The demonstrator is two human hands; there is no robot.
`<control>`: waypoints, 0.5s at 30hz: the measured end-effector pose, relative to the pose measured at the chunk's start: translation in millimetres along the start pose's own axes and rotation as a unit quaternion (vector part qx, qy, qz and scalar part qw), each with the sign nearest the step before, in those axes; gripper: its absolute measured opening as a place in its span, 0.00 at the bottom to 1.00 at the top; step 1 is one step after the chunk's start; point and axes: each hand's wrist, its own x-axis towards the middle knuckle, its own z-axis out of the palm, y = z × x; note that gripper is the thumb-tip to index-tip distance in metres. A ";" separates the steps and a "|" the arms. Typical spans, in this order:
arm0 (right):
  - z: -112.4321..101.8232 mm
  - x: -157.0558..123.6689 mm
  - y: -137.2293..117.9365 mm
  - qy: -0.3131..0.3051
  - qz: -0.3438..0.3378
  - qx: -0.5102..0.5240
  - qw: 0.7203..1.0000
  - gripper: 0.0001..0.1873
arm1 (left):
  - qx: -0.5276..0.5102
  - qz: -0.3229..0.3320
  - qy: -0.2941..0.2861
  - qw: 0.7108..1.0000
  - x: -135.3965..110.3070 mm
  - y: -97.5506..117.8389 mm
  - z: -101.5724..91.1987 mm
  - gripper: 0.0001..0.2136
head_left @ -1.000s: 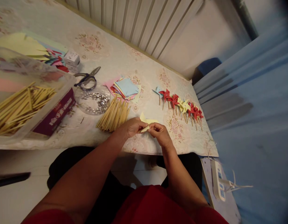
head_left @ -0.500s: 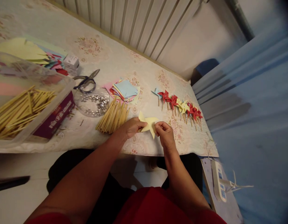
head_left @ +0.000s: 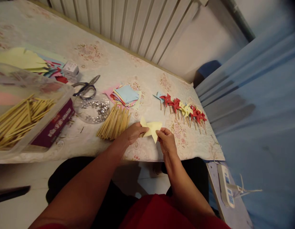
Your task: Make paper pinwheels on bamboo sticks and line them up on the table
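A pale yellow paper piece [head_left: 152, 128], cut and partly folded into pointed flaps, is held between both hands just above the table's near edge. My left hand [head_left: 134, 132] pinches its left side with thumb and fingers closed. My right hand [head_left: 165, 141] pinches its lower right corner. A loose bundle of wooden sticks [head_left: 114, 122] lies just left of my left hand. A row of finished red and yellow paper pinwheels [head_left: 183, 108] on sticks lies to the upper right.
A stack of coloured paper squares [head_left: 124, 94], a clear dish of silver pins [head_left: 93, 108], scissors [head_left: 85, 87] and a plastic box of sticks [head_left: 20, 116] sit on the floral tablecloth [head_left: 109, 60]. A power strip [head_left: 227, 187] lies at lower right. Slatted wall behind.
The yellow paper has opened out from a folded bunch into wider flaps between my hands. The view has drifted slightly, so the table things sit a little lower.
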 end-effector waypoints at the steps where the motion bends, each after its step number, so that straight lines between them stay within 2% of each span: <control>1: 0.6 0.3 1.8 0.006 -0.017 -0.010 1.000 0.13 | 0.000 -0.003 0.010 1.000 -0.6 0.5 0.2 0.06; 7: -0.9 0.1 3.6 0.010 -0.115 -0.122 0.986 0.09 | -0.008 -0.016 0.043 0.999 -4.6 6.6 3.8 0.02; 11: 0.1 -8.1 -7.5 0.005 -0.199 -0.212 0.957 0.06 | 0.005 -0.019 0.060 0.998 -4.9 8.4 5.1 0.02; 15: 3.9 -16.7 -18.2 -0.010 -0.263 -0.242 0.934 0.05 | 0.009 -0.010 0.070 0.997 -4.2 8.5 5.4 0.02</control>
